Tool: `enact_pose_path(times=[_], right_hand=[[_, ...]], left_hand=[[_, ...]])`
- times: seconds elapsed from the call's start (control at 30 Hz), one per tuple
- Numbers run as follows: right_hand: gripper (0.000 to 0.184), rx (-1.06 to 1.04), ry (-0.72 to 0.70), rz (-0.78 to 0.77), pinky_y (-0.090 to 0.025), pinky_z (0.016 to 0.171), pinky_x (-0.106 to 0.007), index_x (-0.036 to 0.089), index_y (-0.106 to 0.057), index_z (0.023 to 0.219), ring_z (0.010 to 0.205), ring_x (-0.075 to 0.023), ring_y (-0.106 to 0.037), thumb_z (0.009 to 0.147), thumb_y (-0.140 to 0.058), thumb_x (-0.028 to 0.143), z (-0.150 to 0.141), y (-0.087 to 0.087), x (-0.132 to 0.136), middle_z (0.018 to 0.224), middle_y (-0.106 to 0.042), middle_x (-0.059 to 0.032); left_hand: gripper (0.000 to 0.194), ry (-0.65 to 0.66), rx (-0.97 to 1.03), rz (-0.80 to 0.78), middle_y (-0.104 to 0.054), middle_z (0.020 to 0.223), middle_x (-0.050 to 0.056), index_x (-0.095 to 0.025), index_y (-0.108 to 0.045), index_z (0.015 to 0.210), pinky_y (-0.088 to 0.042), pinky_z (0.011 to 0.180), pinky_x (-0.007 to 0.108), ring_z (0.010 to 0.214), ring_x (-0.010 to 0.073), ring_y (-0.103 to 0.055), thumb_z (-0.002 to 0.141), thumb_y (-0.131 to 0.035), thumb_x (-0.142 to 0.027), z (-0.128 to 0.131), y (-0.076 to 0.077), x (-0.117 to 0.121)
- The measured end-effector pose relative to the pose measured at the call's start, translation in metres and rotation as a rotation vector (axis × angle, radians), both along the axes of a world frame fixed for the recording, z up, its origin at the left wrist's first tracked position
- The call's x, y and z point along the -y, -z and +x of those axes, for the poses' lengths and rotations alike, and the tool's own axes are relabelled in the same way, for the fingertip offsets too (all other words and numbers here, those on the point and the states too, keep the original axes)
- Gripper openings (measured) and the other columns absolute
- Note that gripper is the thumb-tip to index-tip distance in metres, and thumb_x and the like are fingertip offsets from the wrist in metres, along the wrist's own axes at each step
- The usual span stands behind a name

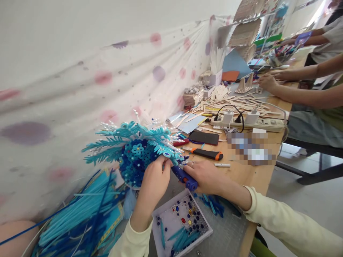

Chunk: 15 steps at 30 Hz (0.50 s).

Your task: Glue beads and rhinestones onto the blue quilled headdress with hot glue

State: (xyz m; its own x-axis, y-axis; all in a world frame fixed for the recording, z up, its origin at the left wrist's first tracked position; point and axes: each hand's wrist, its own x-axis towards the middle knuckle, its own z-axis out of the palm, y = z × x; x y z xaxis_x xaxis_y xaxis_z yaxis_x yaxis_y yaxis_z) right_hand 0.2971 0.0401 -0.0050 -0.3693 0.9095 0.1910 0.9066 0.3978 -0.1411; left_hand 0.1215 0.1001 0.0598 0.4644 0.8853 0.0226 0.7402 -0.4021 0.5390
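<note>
A blue headdress (135, 162) made of fuzzy flowers, with turquoise feather-like leaves (107, 150) and sprays of white beads, stands at the centre. My left hand (154, 178) is closed in a pinch at its lower right edge, the fingertips against a turquoise piece with oval gems. What exactly lies between the fingers is partly hidden. In my right hand (207, 176) is a dark blue glue gun (184, 177), its front end close to that same edge. Below both hands sits a white box (206, 235) holding beads, coloured gems and turquoise pieces.
Turquoise pipe cleaners (77, 207) lie in a heap at left. Right of the headdress are an orange-black utility knife (206, 154), a black phone (203, 137) and a power strip (270, 124). Wooden sticks (227, 101) pile up behind. Another person's hand (268, 82) rests farther along the table.
</note>
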Motion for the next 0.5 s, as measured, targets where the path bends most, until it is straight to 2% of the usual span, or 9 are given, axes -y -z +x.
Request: enact_pose_path(times=[0.1,0.2,0.3,0.37,0.43,0.5], right_hand=[[0.022,0.008,-0.012,-0.024,-0.028,0.059,-0.033,0.012,-0.066,0.097,0.071,-0.0230,-0.063,0.090,-0.064,0.033,0.003,-0.003,-0.002,0.087,-0.072,-0.0136],[0.021,0.002,-0.030,-0.051,-0.029,0.059,-0.033,0.012,-0.067,0.094,0.069,-0.0232,-0.063,0.089,-0.064,0.033,0.005,-0.007,0.000,0.085,-0.072,-0.0141],[0.025,-0.025,-0.042,-0.068,-0.032,0.058,-0.032,0.014,-0.067,0.091,0.066,-0.0219,-0.063,0.091,-0.063,0.039,0.007,-0.012,0.010,0.080,-0.072,-0.0112],[0.028,-0.087,-0.041,-0.074,-0.035,0.058,-0.031,0.016,-0.067,0.089,0.066,-0.0205,-0.063,0.093,-0.061,0.044,0.009,-0.016,0.022,0.078,-0.071,-0.0082],[0.029,-0.237,-0.028,-0.093,-0.039,0.059,-0.030,0.018,-0.066,0.087,0.065,-0.0194,-0.063,0.094,-0.060,0.045,0.014,-0.018,0.037,0.075,-0.070,-0.0056],[0.030,-0.445,-0.009,-0.131,-0.043,0.060,-0.030,0.020,-0.067,0.083,0.064,-0.0190,-0.062,0.093,-0.061,0.047,0.021,-0.019,0.053,0.072,-0.069,-0.0040]], left_hand=[[0.023,0.015,-0.059,0.038,-0.078,0.096,0.010,-0.020,-0.071,0.090,-0.044,0.078,0.034,0.090,0.0279,-0.070,0.097,-0.050,-0.022,0.005,-0.003,-0.001],[0.023,0.005,-0.069,0.088,-0.078,0.098,0.012,-0.019,-0.074,0.090,-0.044,0.080,0.037,0.093,0.0296,-0.069,0.096,-0.052,-0.023,0.009,-0.006,-0.002],[0.021,-0.013,-0.036,0.122,-0.078,0.098,0.009,-0.020,-0.075,0.090,-0.045,0.082,0.037,0.094,0.0277,-0.067,0.093,-0.055,-0.023,0.004,-0.010,0.003],[0.019,-0.019,-0.006,0.143,-0.078,0.095,0.005,-0.023,-0.076,0.084,-0.046,0.084,0.035,0.093,0.0253,-0.066,0.090,-0.058,-0.023,-0.007,-0.012,0.011],[0.019,-0.013,0.055,0.181,-0.076,0.089,0.003,-0.024,-0.074,0.077,-0.047,0.080,0.032,0.087,0.0219,-0.065,0.089,-0.059,-0.025,-0.025,-0.013,0.022],[0.022,0.004,0.156,0.253,-0.072,0.079,0.001,-0.024,-0.070,0.073,-0.047,0.067,0.027,0.072,0.0177,-0.062,0.089,-0.057,-0.030,-0.049,-0.016,0.035]])
